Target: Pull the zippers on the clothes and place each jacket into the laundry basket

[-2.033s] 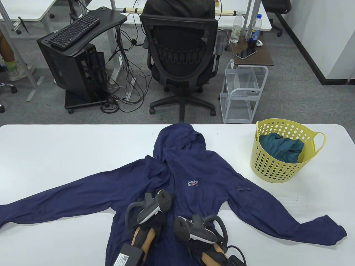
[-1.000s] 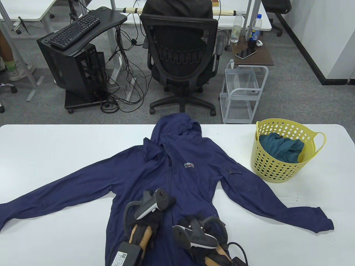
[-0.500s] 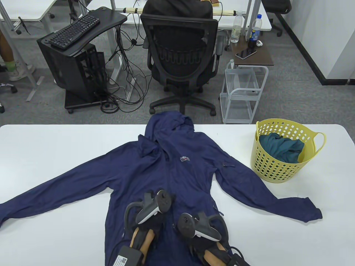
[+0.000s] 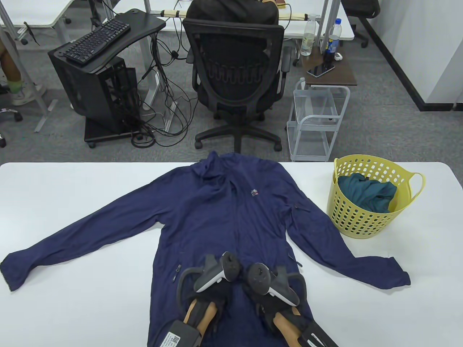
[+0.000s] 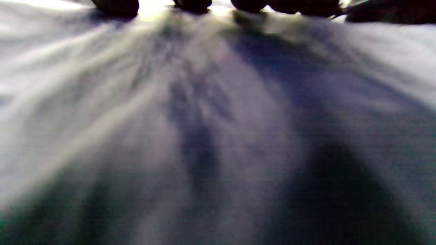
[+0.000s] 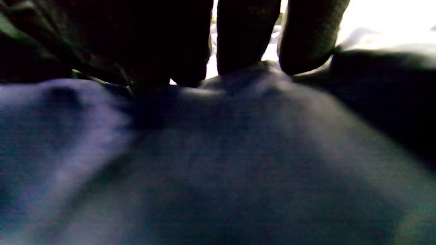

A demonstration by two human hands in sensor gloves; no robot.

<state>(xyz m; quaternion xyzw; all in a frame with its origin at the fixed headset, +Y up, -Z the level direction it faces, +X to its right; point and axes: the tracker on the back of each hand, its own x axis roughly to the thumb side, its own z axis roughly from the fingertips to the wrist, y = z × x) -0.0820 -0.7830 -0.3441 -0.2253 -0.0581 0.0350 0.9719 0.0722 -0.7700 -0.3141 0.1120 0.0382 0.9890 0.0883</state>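
A navy hooded jacket (image 4: 231, 217) lies front up on the white table (image 4: 72, 303), sleeves spread wide and hood hanging over the far edge. Both hands rest side by side on its lower middle, by the front zipper line. Trackers hide the fingers of my left hand (image 4: 225, 270) and right hand (image 4: 257, 275) in the table view. The left wrist view shows fingertips (image 5: 192, 4) lying on stretched jacket fabric (image 5: 204, 136). In the right wrist view, straight fingers (image 6: 247, 41) press down on a raised ridge of the cloth (image 6: 218, 163). A yellow laundry basket (image 4: 365, 220) at the right holds a teal garment (image 4: 369, 193).
Beyond the far table edge stand a black office chair (image 4: 237, 72), a white wire cart (image 4: 314, 123) and a black computer stand with a keyboard (image 4: 97, 43). The right sleeve cuff (image 4: 396, 276) lies just below the basket.
The jacket has slid away from me until its hood dropped over the far edge. Both hands moved forward and closer together on the lower front.
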